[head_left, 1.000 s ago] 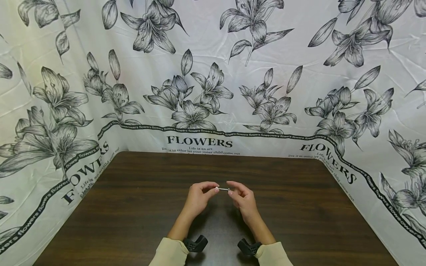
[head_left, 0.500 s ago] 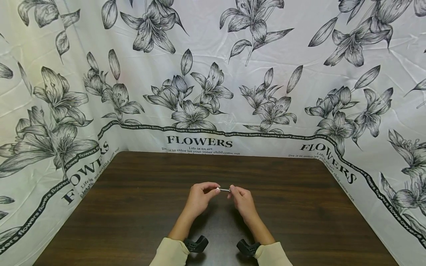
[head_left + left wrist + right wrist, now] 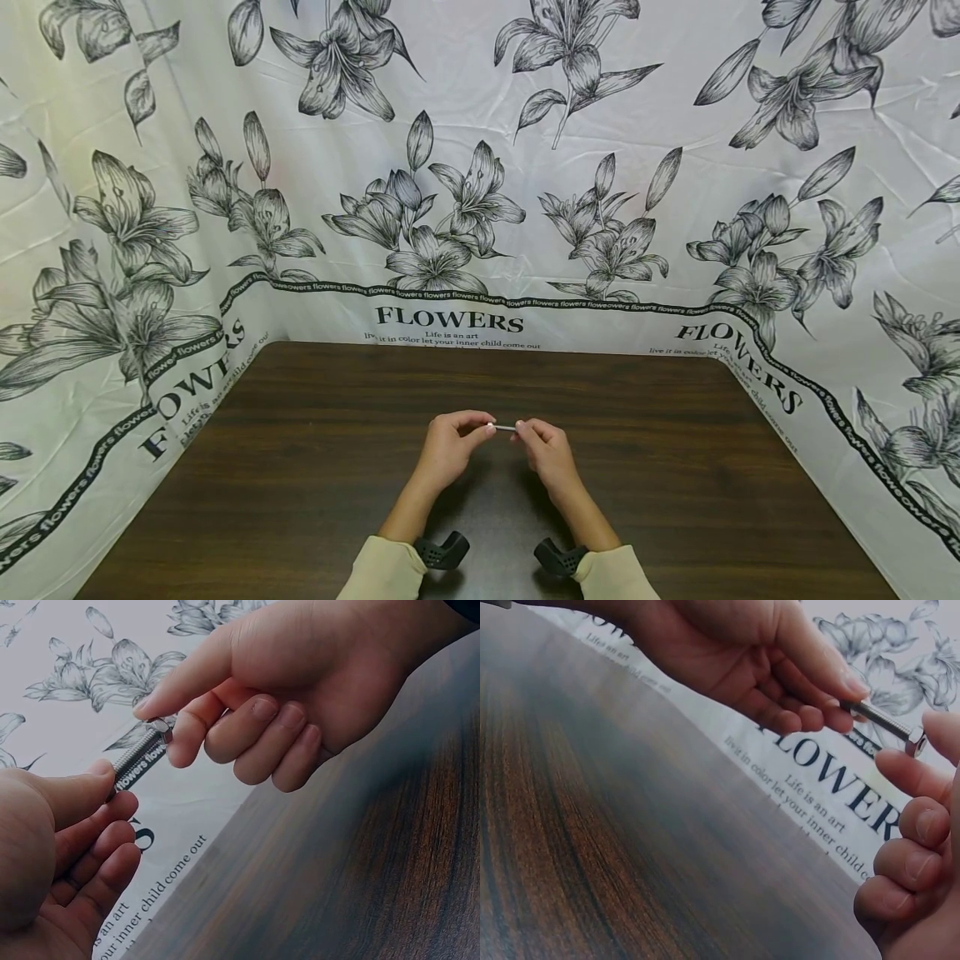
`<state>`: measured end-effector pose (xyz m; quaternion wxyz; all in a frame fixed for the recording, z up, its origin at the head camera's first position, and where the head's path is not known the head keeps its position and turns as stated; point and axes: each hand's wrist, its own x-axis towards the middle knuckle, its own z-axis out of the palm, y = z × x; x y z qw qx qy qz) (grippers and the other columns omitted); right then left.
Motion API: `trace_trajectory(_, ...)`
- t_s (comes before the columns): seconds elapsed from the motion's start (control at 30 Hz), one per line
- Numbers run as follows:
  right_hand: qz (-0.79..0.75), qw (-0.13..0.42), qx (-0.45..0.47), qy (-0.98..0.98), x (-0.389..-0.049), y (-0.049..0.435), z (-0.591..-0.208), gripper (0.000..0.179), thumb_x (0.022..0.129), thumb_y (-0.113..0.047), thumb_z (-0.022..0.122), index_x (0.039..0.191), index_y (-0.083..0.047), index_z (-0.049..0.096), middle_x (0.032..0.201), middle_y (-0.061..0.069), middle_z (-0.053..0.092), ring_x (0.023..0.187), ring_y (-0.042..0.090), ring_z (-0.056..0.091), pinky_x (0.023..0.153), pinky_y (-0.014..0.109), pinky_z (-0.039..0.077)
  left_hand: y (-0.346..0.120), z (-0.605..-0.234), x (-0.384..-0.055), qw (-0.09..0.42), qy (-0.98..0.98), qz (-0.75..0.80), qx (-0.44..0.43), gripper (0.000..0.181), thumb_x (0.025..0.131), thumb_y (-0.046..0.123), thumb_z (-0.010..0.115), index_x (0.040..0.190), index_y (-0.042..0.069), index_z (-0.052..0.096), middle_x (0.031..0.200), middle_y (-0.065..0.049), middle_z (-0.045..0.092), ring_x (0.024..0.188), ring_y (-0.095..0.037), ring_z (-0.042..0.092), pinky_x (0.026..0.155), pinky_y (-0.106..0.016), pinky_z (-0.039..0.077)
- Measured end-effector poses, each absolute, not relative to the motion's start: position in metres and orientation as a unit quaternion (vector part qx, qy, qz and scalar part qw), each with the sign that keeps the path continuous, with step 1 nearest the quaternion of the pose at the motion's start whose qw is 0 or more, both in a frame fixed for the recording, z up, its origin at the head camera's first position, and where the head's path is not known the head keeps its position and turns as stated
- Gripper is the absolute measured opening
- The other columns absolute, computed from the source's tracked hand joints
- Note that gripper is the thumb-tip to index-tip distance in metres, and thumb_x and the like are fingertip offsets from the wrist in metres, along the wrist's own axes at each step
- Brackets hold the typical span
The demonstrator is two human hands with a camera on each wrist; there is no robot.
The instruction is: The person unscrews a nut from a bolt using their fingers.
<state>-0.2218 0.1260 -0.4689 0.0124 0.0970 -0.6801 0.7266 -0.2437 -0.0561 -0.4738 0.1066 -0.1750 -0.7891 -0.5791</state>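
Observation:
A silver threaded bolt stretches between the two hands, above the table. The left hand pinches one end of it between thumb and fingertips, covering most of that end. At the other end sits a shiny hex nut. The right hand has its thumb and index finger on opposite sides of this nut, pinching it. Its other fingers are curled toward the palm. In the left wrist view the thumb's tip touches the nut's edge.
The dark wood-grain table lies beneath both hands. White cloth printed with black lilies and lettering hangs around its back and sides. Each wrist wears a black camera mount, the left one and the right one.
The right hand's thumb and index finger, spread apart one second ago, have come together at the nut end. The left hand and the bolt have stayed nearly still.

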Motion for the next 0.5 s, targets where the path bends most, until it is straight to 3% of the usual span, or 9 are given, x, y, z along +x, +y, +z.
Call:
trace_trajectory(0.23, 0.753, 0.018, 0.098, -0.650, -0.235, 0.129, -0.492, 0.020, 0.098, -0.006, 0.057, 0.089, 0.013, 0.058, 0.052, -0.006, 0.035, 0.041, 0.002, 0.028, 0.041, 0.020, 0.022, -0.057, -0.473, -0.245, 0.118, -0.785, -0.579, -0.185, 0.011, 0.085, 0.010, 0.075, 0.093, 0.003, 0.075, 0.081, 0.001, 0.070, 0.071, -0.011, 0.060, 0.063, -0.027, 0.049)
trace_trajectory(0.37, 0.755, 0.030, 0.117, -0.644, -0.235, 0.129, -0.495, 0.029, 0.096, -0.010, 0.061, 0.097, 0.019, 0.055, 0.054, -0.007, 0.037, 0.043, 0.004, 0.027, 0.042, 0.020, 0.022, -0.058, -0.474, -0.245, 0.136, -0.781, -0.575, -0.203, 0.010, 0.085, 0.010, 0.075, 0.092, 0.003, 0.074, 0.081, 0.001, 0.070, 0.070, -0.010, 0.060, 0.061, -0.027, 0.050)
trace_trajectory(0.5, 0.754, 0.041, 0.143, -0.640, -0.234, 0.129, -0.496, 0.028, 0.095, -0.007, 0.061, 0.104, 0.019, 0.055, 0.055, -0.006, 0.038, 0.043, 0.004, 0.028, 0.041, 0.019, 0.023, -0.059, -0.472, -0.245, 0.119, -0.784, -0.581, -0.184, 0.010, 0.085, 0.010, 0.075, 0.093, 0.004, 0.075, 0.080, 0.002, 0.070, 0.070, -0.011, 0.060, 0.062, -0.027, 0.049)
